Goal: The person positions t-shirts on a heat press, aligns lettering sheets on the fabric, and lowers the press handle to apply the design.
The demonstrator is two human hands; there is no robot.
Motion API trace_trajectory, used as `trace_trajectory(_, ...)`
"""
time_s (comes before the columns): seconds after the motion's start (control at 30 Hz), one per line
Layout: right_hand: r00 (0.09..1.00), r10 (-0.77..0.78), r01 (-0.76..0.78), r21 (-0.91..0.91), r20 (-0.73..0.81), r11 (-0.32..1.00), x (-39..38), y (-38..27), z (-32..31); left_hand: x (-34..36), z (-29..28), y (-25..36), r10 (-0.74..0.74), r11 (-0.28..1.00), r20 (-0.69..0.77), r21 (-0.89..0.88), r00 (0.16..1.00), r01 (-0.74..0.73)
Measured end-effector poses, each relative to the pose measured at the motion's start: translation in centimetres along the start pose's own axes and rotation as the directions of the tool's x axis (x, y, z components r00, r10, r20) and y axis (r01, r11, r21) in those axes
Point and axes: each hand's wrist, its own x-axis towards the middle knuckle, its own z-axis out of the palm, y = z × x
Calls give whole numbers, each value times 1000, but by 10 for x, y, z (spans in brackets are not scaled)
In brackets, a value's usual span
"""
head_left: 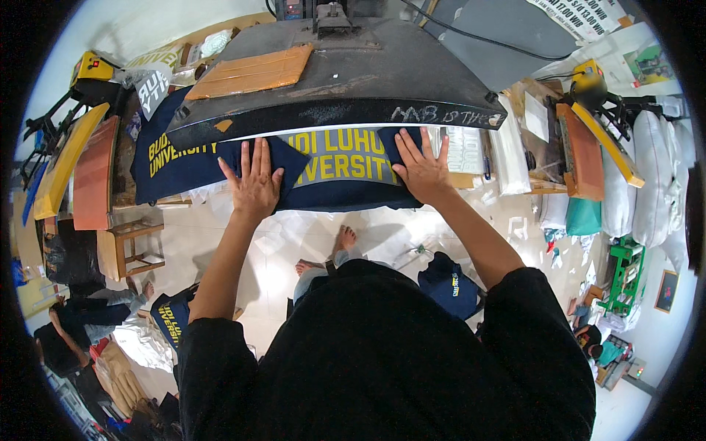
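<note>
A navy blue garment lies at the front edge of a large black heat press, partly under its raised upper plate. On the garment is a grey transfer sheet with yellow lettering; its far part is hidden beneath the plate. My left hand lies flat, fingers spread, on the dark cloth left of the sheet. My right hand is spread on the sheet's right end and the dark cloth there. Both sets of fingertips are close to the plate's lower edge. Another navy piece with yellow lettering spreads out to the left.
Brown taped cardboard rests on the press top. Smaller yellow-framed presses stand left and right. A wooden stool is at left, a dark bundle on the floor. People sit lower left and lower right.
</note>
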Motion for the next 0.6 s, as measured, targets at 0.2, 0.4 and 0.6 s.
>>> trace_trajectory(0.2,986,-140,136,47,87,990,1,18,1,-8,-4,-11,21,998,52,63,998,-24)
trace_trajectory(0.4,930,-298,283,103,213,954,-8,20,-15,-7,-19,15,202,974,131,-126,970,-186)
trace_trajectory(0.6,880,-438,421,123,187,899,-15,17,-19,6,-13,-7,188,980,145,-95,972,-175)
